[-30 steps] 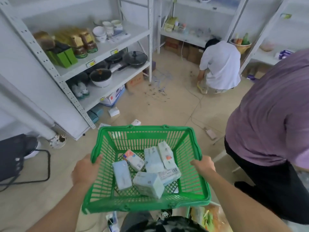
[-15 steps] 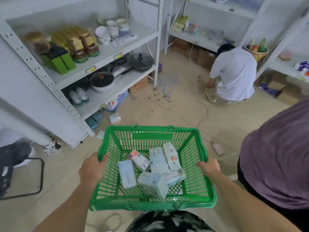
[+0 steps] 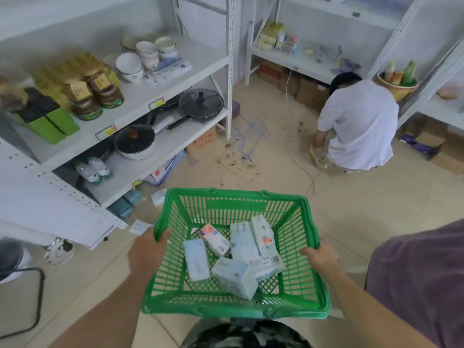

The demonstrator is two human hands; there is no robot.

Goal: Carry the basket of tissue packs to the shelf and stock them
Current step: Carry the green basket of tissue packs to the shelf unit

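I hold a green plastic basket (image 3: 236,197) in front of me, above the tiled floor. My left hand (image 3: 147,252) grips its left rim and my right hand (image 3: 319,258) grips its right rim. Several pale blue and white tissue packs (image 3: 233,275) lie loose on the basket's bottom, one with an orange print (image 3: 213,238). A white metal shelf unit (image 3: 160,94) stands to the left, stocked with jars, bowls and pans.
A person in a white shirt (image 3: 359,126) crouches on the floor ahead at the right. A person in a purple shirt (image 3: 421,277) stands close at my right. Boxes and loose packs (image 3: 158,197) lie by the shelf's foot. Cables (image 3: 248,139) and debris litter the floor.
The view has moved forward toward the shelves with the basket still held in both hands. The person in purple has slipped further to the right edge.
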